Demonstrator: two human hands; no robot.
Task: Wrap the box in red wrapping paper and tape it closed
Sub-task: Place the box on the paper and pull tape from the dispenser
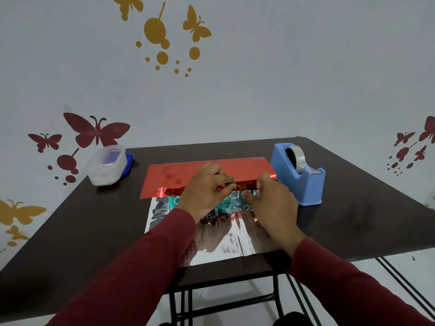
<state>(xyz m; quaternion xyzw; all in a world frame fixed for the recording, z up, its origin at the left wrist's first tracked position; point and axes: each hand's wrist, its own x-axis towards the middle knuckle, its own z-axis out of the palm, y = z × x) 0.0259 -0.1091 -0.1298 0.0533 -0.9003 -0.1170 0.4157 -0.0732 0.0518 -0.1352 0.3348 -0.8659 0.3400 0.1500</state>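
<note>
Both hands pinch the paper's folded edge: left hand with fingertips curled on the red fold at centre, right hand just beside it, thumb and fingers closed on the same edge. Paper is the biggest piece: red face turned over on the far half, silver underside flat on the near half, reaching the table's near edge. Box lies under the hands, teal print showing between them, mostly hidden; its long axis seems to run left-right, along the fold. Fold sits just far of the box, so the flap likely comes toward the near side; left hand is nearer the middle. Tape dispenser, blue, touches the paper's right far corner, nearest the right hand. Clear tub far left. Dark table; pale wall with butterfly decals.
</note>
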